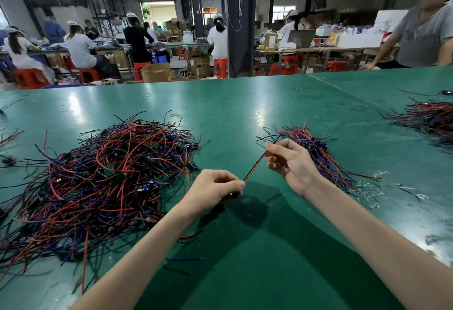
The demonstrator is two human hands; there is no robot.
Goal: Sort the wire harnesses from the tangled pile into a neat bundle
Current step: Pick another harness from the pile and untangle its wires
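A big tangled pile of red, blue and black wire harnesses (pixel 105 177) with small green boards covers the left of the green table. A neater bundle of harnesses (pixel 316 147) lies right of centre. Between them a single harness with red and black wires (pixel 256 166) is stretched above the table. My left hand (pixel 215 192) pinches its lower end, where a small dark part shows under the fingers. My right hand (pixel 289 157) pinches its upper end, just in front of the bundle.
The green table (pixel 245 248) carries another heap of harnesses (pixel 431 118) at the far right, scraps of clear plastic (pixel 372 187) beside my right forearm, and loose wire ends near my left forearm. A person in a grey shirt (pixel 421 37) leans on the far right edge.
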